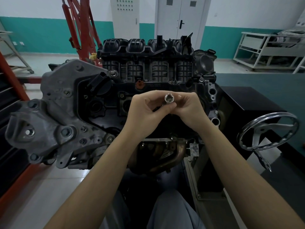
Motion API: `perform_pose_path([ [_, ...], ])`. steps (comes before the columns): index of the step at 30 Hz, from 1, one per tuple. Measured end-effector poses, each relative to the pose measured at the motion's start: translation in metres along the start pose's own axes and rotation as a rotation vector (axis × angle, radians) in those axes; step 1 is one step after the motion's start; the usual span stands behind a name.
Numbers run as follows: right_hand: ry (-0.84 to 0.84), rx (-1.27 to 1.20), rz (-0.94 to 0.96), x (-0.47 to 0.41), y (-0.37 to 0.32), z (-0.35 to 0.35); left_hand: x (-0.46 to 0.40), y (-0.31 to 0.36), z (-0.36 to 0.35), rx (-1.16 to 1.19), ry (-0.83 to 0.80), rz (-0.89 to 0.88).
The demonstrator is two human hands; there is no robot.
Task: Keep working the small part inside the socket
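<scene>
Both of my hands meet above the middle of a car engine (102, 103) that sits on a stand. A shiny metal socket (169, 98) points its open end up at the camera. My right hand (189, 109) pinches the socket between thumb and fingers. My left hand (143, 111) has its fingers curled around the lower part of the same tool, which is mostly hidden behind the fingers. Under the hands lies the black valve cover with round plug wells (95, 104).
A black intake manifold (145, 55) rises at the engine's far side. A grey bracket (54, 116) juts out left. A chrome handwheel (267, 131) stands at right beside a black box (244, 100). A red hoist (79, 27), a white rack (264, 50) and a door (179, 19) stand behind.
</scene>
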State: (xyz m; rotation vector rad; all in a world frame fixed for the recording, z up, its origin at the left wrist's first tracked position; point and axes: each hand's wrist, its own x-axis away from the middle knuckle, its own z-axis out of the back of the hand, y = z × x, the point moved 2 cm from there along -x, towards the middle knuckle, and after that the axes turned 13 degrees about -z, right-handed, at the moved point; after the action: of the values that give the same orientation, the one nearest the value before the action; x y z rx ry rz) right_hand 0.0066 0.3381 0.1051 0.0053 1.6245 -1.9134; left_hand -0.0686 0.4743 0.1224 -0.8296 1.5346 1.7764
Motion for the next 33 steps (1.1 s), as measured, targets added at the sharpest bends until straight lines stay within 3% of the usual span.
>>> perform_pose_path([
  [6, -0.026, 0.013, -0.002, -0.0006, 0.0005, 0.0002, -0.0008, -0.0030, -0.0005, -0.140, 0.048, 0.002],
  [12, 0.013, 0.075, 0.015, -0.0009, 0.0004, -0.0031, -0.0027, -0.0013, 0.0009, -0.078, -0.084, 0.004],
  [16, 0.022, 0.084, 0.008, -0.0025, 0.0017, -0.0032, -0.0026, -0.0017, 0.0027, -0.211, 0.005, -0.029],
  [19, -0.060, 0.062, 0.009, -0.0003, -0.0008, -0.0045, -0.0028, -0.0021, 0.0034, -0.123, 0.010, -0.016],
  [22, -0.024, 0.051, 0.007, -0.0003, -0.0010, -0.0038, -0.0013, -0.0016, 0.0029, -0.023, -0.051, 0.002],
  [28, 0.015, 0.038, -0.001, -0.0021, 0.0013, -0.0032, -0.0015, -0.0018, 0.0032, -0.153, 0.050, -0.042],
  [33, -0.008, 0.096, 0.008, -0.0017, 0.0026, -0.0037, -0.0039, -0.0015, 0.0026, -0.025, -0.101, -0.020],
])
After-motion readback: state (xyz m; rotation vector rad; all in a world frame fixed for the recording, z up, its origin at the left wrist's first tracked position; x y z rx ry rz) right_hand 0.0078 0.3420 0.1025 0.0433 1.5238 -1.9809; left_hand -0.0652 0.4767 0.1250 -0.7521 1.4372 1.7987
